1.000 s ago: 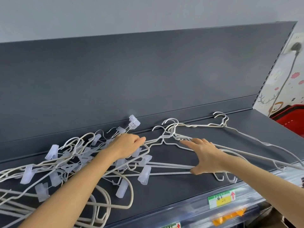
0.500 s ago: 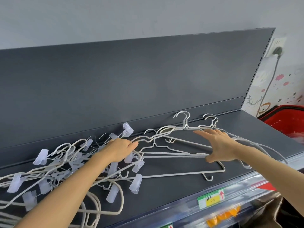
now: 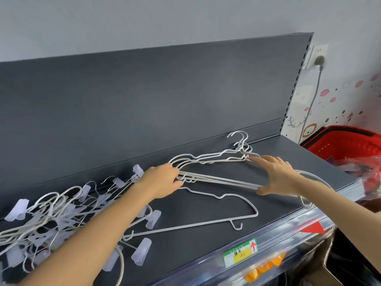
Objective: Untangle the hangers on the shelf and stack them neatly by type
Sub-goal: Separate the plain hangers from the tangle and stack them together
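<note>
The left hand's (image 3: 162,180) fingers curl round the left ends of a stack of plain white wire hangers (image 3: 216,180). The right hand (image 3: 276,176) lies flat on the stack's right side, fingers straight and slightly spread, thumb out by the lower bars. The stack rests near the back of a dark grey shelf (image 3: 278,147), hooks against the grey back panel (image 3: 144,100). One more plain hanger (image 3: 185,227) lies alone towards the front edge. A tangle of clip hangers (image 3: 61,211) covers the left end, under the left forearm. A green and yellow price label (image 3: 240,251) sits on the clear front strip. To the right is a wall with stickers and a plugged socket (image 3: 318,58). Below it stands a red basket (image 3: 346,141), with crumpled clear plastic (image 3: 365,170) against its near side.
</note>
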The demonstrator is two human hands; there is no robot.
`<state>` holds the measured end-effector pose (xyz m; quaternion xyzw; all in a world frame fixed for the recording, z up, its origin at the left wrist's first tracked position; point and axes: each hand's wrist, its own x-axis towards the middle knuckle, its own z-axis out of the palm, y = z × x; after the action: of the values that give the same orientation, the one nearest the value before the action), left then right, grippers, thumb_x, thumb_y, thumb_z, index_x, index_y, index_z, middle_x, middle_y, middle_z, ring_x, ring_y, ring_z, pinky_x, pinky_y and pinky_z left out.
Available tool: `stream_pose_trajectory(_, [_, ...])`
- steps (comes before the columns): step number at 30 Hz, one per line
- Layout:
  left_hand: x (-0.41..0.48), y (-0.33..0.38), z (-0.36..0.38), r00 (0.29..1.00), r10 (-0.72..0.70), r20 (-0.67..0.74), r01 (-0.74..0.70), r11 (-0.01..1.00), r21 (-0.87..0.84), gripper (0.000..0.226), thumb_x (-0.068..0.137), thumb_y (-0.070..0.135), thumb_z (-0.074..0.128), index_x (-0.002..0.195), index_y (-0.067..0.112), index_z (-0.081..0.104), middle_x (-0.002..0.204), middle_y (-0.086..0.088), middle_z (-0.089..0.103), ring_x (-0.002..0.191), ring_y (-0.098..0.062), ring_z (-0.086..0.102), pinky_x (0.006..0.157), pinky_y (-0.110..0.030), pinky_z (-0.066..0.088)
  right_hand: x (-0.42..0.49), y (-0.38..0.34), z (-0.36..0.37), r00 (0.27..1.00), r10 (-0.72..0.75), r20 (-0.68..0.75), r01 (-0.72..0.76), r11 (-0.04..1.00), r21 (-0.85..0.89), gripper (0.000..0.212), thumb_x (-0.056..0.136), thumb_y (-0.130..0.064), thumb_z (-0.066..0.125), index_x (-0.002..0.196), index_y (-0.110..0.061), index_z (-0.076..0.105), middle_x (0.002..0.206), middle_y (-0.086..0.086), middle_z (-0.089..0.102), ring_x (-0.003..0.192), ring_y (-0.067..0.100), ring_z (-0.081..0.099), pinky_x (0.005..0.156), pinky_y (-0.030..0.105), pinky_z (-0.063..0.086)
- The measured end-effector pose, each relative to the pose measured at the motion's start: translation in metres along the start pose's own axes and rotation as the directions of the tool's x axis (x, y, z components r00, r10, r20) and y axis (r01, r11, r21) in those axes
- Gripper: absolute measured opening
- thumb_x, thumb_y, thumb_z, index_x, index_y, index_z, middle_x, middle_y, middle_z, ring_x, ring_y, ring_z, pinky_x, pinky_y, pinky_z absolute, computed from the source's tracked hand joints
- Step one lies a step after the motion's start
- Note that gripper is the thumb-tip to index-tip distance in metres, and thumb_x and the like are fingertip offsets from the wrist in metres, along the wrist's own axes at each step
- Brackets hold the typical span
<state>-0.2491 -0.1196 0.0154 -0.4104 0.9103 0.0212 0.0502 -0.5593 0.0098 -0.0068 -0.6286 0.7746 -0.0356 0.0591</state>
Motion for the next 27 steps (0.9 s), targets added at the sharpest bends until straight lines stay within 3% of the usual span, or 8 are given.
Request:
stream_pose_trajectory(3, [0.018,0.018,0.003,0.998,0.061,-0.016,-0.061,0.998,0.001,0.033,0.095,0.041,0.044,0.108,0.014,0.055,0.115,-0.001,0.052,0.102,-0.025,0.054,0.083,-0.037,0.043,0.002,0.009,0.002,1.000,0.006,0.021,-0.005,1.000,-0.014,0.101,0.062,-0.055,0.072,0.145,-0.043,0.016,0.146,0.003,0.034,0.129,0.030,0.034,0.103,0.045,0.031])
stream_pose_trajectory(6, [0.029,0.028,0.011,0.995,0.092,-0.029,-0.092,0.996,-0.010,0.030,0.093,0.041,0.047,0.107,0.015,0.053,0.120,-0.002,0.051,0.103,-0.025,0.052,0.082,-0.036,0.044,0.004,0.020,0.005,0.998,0.031,0.046,-0.031,0.999,0.008,0.100,0.062,-0.057,0.070,0.144,-0.045,0.013,0.146,0.003,0.035,0.130,0.030,0.034,0.103,0.047,0.032])
stream_pose_trajectory(11, [0.027,0.025,0.021,0.995,0.096,0.025,-0.096,0.995,-0.026,0.044,0.091,0.042,0.049,0.126,0.016,0.050,0.129,-0.003,0.049,0.115,-0.025,0.049,0.092,-0.041,0.045,0.005,0.033,0.011,0.990,0.060,0.128,-0.071,0.994,0.078,0.101,0.067,-0.063,0.069,0.145,-0.044,0.009,0.148,0.003,0.033,0.132,0.029,0.031,0.107,0.049,0.030])
stream_pose_trajectory(14, [0.020,0.017,0.022,0.995,0.082,0.050,-0.081,0.997,-0.013,0.042,0.092,0.042,0.048,0.127,0.019,0.049,0.131,-0.001,0.048,0.119,-0.024,0.047,0.091,-0.039,0.045,0.009,0.029,0.013,0.981,0.046,0.190,-0.052,0.998,0.029,0.104,0.067,-0.068,0.066,0.149,-0.039,0.008,0.156,0.006,0.019,0.142,0.033,0.017,0.114,0.052,0.020])
stream_pose_trajectory(17, [0.009,0.010,0.021,0.996,0.064,0.060,-0.064,0.998,0.004,0.042,0.093,0.044,0.047,0.126,0.020,0.050,0.128,0.000,0.049,0.116,-0.023,0.048,0.089,-0.039,0.046,0.013,0.003,0.007,0.989,-0.045,0.138,0.046,0.999,-0.007,0.104,0.068,-0.070,0.064,0.150,-0.035,0.010,0.158,0.010,0.008,0.146,0.030,0.002,0.118,0.049,0.009])
stream_pose_trajectory(20, [-0.004,0.000,0.024,0.995,0.059,0.078,-0.060,0.998,0.014,0.046,0.093,0.045,0.048,0.131,0.019,0.049,0.129,-0.001,0.049,0.117,-0.023,0.048,0.093,-0.038,0.045,0.011,-0.041,0.000,0.969,-0.233,0.084,0.229,0.972,0.052,0.097,0.072,-0.061,0.068,0.149,-0.029,0.019,0.157,0.008,0.013,0.145,0.024,0.010,0.117,0.036,0.016])
stream_pose_trajectory(22, [-0.015,-0.007,0.026,0.995,0.059,0.083,-0.060,0.998,0.012,0.047,0.093,0.045,0.048,0.133,0.020,0.048,0.130,-0.002,0.048,0.118,-0.022,0.047,0.094,-0.037,0.044,0.006,-0.072,0.002,0.943,-0.308,0.124,0.294,0.948,0.120,0.092,0.074,-0.054,0.070,0.149,-0.029,0.022,0.156,0.002,0.019,0.143,0.019,0.019,0.113,0.029,0.022])
stream_pose_trajectory(27, [-0.046,-0.025,0.029,0.993,0.021,0.120,-0.010,0.996,-0.088,0.056,0.092,0.049,0.050,0.142,0.025,0.040,0.138,0.004,0.042,0.121,-0.018,0.047,0.096,-0.033,0.042,-0.004,-0.124,0.028,0.894,-0.356,0.273,0.319,0.932,0.172,0.095,0.074,-0.056,0.068,0.149,-0.033,0.016,0.157,0.001,0.020,0.140,0.020,0.029,0.110,0.031,0.032])
